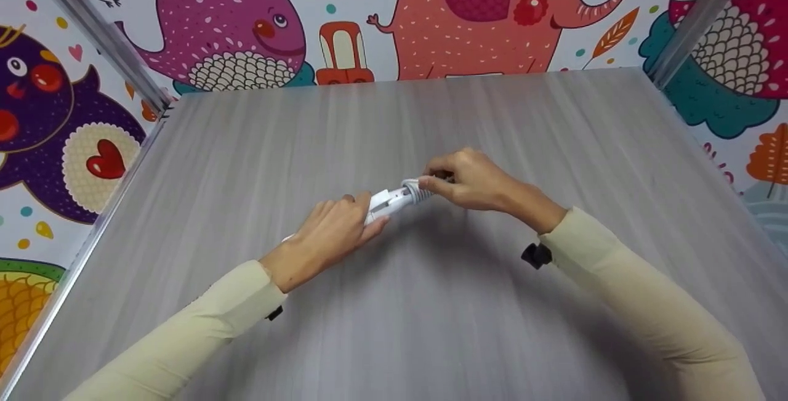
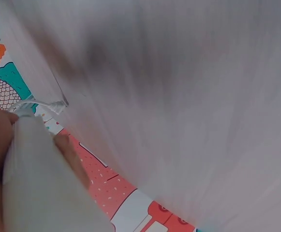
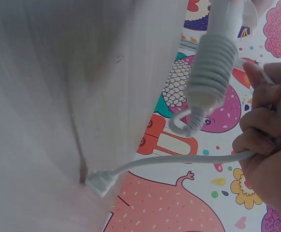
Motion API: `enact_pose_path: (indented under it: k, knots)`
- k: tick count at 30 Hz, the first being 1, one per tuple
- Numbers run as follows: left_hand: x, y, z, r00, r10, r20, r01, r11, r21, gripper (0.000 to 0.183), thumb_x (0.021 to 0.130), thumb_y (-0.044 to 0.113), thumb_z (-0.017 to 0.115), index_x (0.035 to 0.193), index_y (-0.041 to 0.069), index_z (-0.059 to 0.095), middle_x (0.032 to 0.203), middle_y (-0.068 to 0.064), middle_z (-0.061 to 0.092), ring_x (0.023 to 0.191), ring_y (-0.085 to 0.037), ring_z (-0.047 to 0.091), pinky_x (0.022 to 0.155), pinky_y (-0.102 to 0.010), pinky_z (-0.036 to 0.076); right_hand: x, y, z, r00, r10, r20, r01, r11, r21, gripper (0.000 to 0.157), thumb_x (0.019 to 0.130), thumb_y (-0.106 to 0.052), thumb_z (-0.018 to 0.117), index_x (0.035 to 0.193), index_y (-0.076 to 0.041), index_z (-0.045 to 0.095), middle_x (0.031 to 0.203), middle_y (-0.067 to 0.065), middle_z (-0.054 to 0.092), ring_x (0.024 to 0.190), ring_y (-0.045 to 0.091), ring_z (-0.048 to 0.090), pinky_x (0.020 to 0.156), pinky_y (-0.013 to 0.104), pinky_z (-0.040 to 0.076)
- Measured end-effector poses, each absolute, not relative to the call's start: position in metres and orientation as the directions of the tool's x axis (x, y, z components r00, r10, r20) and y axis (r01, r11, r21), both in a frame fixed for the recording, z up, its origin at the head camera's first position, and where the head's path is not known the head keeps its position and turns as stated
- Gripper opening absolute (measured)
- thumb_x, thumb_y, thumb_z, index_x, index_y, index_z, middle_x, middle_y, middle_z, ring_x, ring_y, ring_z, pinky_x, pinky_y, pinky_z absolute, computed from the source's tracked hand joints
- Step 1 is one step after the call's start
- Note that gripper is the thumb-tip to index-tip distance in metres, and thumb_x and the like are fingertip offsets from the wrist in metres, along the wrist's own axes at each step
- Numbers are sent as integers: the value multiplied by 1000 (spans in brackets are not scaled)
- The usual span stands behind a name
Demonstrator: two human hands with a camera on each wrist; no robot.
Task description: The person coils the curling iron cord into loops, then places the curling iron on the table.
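Coils of a white power cord [image 3: 210, 70] wrap round the handle end of a white hair straightener [image 1: 386, 204]. My left hand [image 1: 332, 225] grips the straightener's body from above, covering much of it. At the coiled end, my right hand [image 1: 474, 180] holds the cord's free length between curled fingers and thumb. In the right wrist view that length runs out of the fist to a white plug [image 3: 101, 182], hanging loose. The left wrist view shows the straightener [image 2: 48, 179] large and close, with fingers on both sides.
A grey wood-grain table [image 1: 381, 327] lies under both hands. Walls with cartoon animals, among them an elephant [image 1: 480, 31], stand behind and at the sides. Metal posts [image 1: 104, 31] rise at the back corners. A small black piece [image 1: 537, 255] is at the right cuff.
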State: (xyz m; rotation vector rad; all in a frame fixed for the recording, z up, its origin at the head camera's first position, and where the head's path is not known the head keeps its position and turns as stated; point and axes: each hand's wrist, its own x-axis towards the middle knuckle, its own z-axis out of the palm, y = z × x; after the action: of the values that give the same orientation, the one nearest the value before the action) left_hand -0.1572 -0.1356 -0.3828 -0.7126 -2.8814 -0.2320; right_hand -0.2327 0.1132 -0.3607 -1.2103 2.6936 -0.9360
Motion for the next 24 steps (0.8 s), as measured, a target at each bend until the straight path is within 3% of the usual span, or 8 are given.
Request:
enact_pose_path:
  k: [9,14,20,24]
  knots:
    - [-156,-134,-380,-912,321,254,366,918,154,41,101,37,59,99,-3,56,72,-15,61,53,-23,57,45,-39,49,-237,117,-367,-687,-714,135,-560,402,-724,24,102,-22,56,101,-9,76,67,-3,49,59,11,42,56,25,35]
    - [-155,-132,-379,-916,299,267,352,918,183,41,101,38,58,100,-3,56,71,-15,61,52,-20,55,43,-38,47,-241,118,-376,-663,-745,75,-490,356,-795,24,103,-22,56,99,-6,74,65,-2,49,59,12,45,58,26,37]
    - [-156,-133,-381,-913,290,287,355,911,210,41,101,37,58,100,-4,56,71,-16,61,52,-21,55,44,-39,47,-246,116,-387,-638,-770,-31,-445,401,-801,29,104,-25,55,100,-2,72,66,-2,53,60,11,46,57,25,36]
    - [-157,-134,-378,-908,268,323,356,899,254,39,100,35,60,98,-3,55,69,-15,60,53,-23,56,45,-42,48,-253,120,-397,-652,-748,-125,-416,490,-766,39,105,-32,51,96,0,73,62,-5,48,56,8,41,54,25,33]
